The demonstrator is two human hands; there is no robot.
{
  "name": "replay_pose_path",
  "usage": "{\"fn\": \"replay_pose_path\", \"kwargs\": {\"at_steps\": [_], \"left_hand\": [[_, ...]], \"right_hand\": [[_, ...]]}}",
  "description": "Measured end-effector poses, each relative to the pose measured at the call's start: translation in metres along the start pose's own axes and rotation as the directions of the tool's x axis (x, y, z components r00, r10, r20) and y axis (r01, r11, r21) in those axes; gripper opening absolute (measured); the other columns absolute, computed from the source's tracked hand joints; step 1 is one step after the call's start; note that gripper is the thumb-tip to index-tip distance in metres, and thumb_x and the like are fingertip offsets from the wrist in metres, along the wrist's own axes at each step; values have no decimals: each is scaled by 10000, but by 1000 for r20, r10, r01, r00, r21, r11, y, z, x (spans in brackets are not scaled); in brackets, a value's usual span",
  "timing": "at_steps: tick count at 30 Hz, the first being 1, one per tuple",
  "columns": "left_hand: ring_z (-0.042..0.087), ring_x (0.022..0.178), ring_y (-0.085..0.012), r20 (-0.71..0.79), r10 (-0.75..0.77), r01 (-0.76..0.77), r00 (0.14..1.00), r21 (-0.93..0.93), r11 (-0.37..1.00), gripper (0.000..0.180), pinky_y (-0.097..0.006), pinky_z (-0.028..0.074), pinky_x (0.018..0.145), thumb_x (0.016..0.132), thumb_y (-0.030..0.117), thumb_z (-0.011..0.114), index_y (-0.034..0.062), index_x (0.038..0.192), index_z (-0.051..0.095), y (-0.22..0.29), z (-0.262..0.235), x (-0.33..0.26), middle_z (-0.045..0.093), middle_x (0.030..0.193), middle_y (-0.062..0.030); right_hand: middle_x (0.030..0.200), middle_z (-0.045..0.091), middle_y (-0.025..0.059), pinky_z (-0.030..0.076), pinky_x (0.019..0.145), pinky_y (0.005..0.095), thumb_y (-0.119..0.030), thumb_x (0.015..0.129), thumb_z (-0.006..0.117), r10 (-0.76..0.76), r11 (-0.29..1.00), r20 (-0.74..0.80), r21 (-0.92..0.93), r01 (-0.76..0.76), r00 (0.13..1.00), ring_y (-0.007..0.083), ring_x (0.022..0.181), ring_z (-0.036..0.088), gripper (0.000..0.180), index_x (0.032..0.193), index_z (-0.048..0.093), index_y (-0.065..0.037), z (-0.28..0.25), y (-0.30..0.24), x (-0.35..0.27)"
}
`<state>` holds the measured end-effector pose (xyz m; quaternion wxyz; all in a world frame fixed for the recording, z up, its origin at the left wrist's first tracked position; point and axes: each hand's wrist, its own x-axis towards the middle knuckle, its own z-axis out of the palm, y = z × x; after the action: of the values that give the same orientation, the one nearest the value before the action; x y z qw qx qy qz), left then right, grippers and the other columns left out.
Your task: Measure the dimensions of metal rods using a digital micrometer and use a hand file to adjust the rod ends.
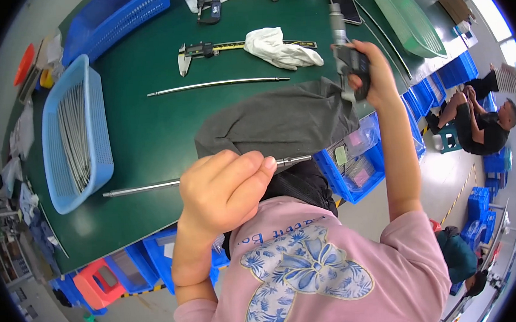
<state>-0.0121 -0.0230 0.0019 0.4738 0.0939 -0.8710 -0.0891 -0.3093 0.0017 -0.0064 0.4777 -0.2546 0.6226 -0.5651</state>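
My left hand (221, 190) is closed around a thin metal rod (143, 189), which runs low along the near edge of the table, its stepped end sticking out past my fingers. In my right hand (378, 72) is a digital micrometer (338, 29), held upright over the table's right side, apart from the rod. Between the two hands a dark grey cloth (273, 121) lies spread at the table edge. Beyond it rests another metal rod (217, 84). Farther back lie a digital caliper (199, 49) and a crumpled white cloth or glove (277, 49) partly over its beam.
A light blue basket (57, 196) of many rods stands at left, a darker blue basket (116, 21) behind it. At the back are a second caliper (208, 9), a phone (344, 5) and a green basket (406, 19). Blue bins (355, 184) sit below the table; people sit at right.
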Motion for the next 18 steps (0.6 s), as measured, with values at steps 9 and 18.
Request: {"fn": "replay_pose_path", "kwargs": {"at_steps": [9, 18], "left_hand": [[413, 436, -105, 125, 17, -13, 992, -38, 999, 168, -230, 301, 351, 599, 38, 684, 90, 579, 525, 7, 5, 8, 534, 632, 20], [409, 441, -100, 216, 16, 4, 976, -95, 995, 190, -229, 309, 352, 599, 58, 684, 93, 569, 500, 16, 6, 12, 529, 645, 27]], "right_hand": [[858, 529, 258, 422, 375, 328, -296, 675, 406, -124, 647, 686, 603, -466, 717, 267, 457, 501, 550, 1030, 459, 122, 41, 5, -88], [795, 585, 185, 360, 304, 224, -478, 896, 321, -50, 734, 600, 564, -378, 799, 173, 506, 555, 535, 895, 527, 16, 56, 9, -88]]}}
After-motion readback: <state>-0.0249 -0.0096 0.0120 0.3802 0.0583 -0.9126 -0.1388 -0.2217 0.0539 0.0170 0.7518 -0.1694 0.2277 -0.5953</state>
